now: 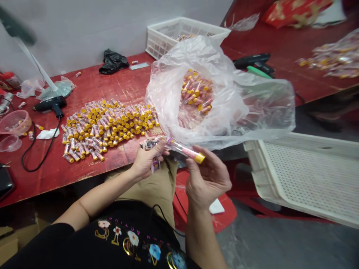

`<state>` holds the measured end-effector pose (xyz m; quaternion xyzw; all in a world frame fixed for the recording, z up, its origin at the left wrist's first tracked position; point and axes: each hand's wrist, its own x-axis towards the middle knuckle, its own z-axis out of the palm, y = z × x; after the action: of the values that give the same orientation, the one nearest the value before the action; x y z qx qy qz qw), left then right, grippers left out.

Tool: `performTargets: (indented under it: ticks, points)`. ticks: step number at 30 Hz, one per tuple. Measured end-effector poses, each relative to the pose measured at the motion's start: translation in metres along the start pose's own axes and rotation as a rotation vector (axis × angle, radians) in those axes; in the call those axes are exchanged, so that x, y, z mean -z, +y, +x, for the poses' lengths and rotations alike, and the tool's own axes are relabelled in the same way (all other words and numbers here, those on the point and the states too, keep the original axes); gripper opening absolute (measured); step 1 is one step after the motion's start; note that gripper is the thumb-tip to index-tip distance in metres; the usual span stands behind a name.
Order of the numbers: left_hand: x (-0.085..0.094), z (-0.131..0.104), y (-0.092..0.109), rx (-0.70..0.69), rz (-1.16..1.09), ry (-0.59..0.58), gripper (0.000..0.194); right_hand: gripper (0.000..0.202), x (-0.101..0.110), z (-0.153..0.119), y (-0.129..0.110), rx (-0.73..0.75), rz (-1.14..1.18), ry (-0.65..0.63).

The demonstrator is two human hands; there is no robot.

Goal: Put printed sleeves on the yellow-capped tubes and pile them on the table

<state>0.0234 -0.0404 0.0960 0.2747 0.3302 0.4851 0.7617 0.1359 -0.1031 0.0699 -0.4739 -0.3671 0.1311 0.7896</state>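
Between thumb and fingers, my right hand (207, 181) grips a clear tube (183, 148) by its yellow-capped end. Pinkish contents show inside the tube near the cap. The tube's other end meets my left hand (147, 158), which is closed around a small bunch of printed plastic labels (156, 165); whether a label is around the tube there I cannot tell. Just beyond my hands is a large open clear plastic bag (224, 89) with many yellow-capped tubes (196, 91) inside. To the left lies a heap of labelled tubes (112, 119) with yellow ends.
A red table (86, 86) carries a heat gun (53, 105) with a cord, a pink basket (17, 121) and a black bag (113, 61). Behind the bag stands a white crate (159, 41). Another heat gun (252, 61) lies right; a white perforated tray (308, 175) sits below it.
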Motion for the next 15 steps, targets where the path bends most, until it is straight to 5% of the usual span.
performTargets:
  ticks: [10, 15]
  points:
    - [-0.002, -0.001, 0.009, 0.012, 0.025, -0.077, 0.061, 0.036, 0.008, 0.000, -0.001, -0.008, -0.027, -0.329]
    - [0.001, -0.007, 0.009, -0.061, 0.023, -0.078, 0.069, 0.033, -0.005, 0.003, -0.001, -0.018, -0.091, -0.349]
